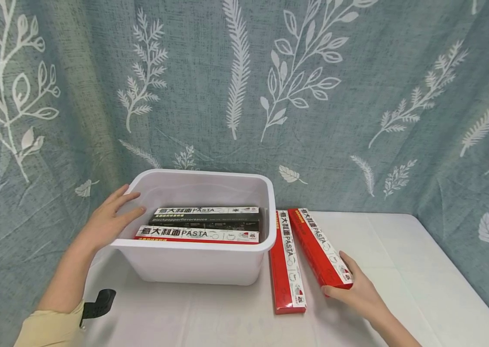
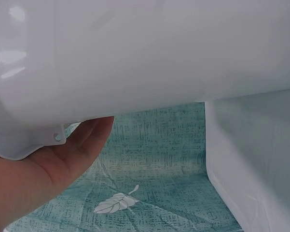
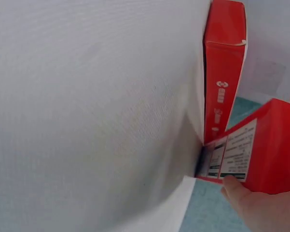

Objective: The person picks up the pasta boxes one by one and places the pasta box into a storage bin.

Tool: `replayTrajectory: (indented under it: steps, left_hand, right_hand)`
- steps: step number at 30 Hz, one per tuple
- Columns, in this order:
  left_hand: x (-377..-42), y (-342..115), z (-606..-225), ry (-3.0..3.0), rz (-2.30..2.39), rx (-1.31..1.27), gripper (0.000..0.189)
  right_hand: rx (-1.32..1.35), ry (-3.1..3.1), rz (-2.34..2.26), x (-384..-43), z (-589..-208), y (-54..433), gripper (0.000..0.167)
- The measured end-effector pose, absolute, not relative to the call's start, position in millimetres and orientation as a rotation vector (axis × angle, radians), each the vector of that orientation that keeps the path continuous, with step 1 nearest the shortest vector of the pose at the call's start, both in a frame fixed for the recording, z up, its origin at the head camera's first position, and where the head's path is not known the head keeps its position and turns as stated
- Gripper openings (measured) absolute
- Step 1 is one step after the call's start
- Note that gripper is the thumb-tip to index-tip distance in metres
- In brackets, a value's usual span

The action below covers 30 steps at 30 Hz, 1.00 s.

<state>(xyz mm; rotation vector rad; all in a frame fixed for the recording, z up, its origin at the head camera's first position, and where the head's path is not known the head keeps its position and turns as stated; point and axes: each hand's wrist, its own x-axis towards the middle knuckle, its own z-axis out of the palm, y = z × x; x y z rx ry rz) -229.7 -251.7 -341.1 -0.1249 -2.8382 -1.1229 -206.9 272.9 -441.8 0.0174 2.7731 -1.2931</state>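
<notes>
My right hand (image 1: 359, 289) grips the near end of a red pasta box (image 1: 320, 248), thumb on one side and fingers on the other. In the right wrist view this box (image 3: 270, 150) is tilted, its near end raised off the table. Just left of it, a second red pasta box (image 1: 285, 265) lies on the table beside the bin. My left hand (image 1: 107, 219) rests at the left rim of the white plastic bin (image 1: 196, 265), fingers fairly straight over the edge. Inside the bin are a black pasta box (image 1: 205, 220) and a red-and-white pasta box (image 1: 196, 233).
The bin stands on a white-covered table (image 1: 383, 250). Behind it hangs a blue-green curtain (image 1: 201, 96) with white leaf prints. A black strap (image 1: 99, 304) is on the left wrist, below a yellow sleeve (image 1: 51, 325).
</notes>
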Motion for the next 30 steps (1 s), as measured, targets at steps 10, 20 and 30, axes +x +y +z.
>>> replayTrajectory:
  steps: [10, 20, 30]
  left_hand:
    - [-228.8, -251.1, -339.7, -2.838, -1.131, -0.113, 0.070]
    - [-229.2, -251.3, -339.4, -2.836, -1.116, -0.120, 0.070]
    - [-228.2, -250.5, -338.1, -2.839, -1.110, -0.118, 0.070]
  right_hand:
    - [0.136, 2.690, -1.439, -206.2, -435.7, 274.9, 0.097]
    - [0.244, 2.662, -1.575, -205.2, -430.4, 273.7, 0.089]
    - [0.258, 2.663, -1.636, -197.4, -417.5, 276.6, 0.082]
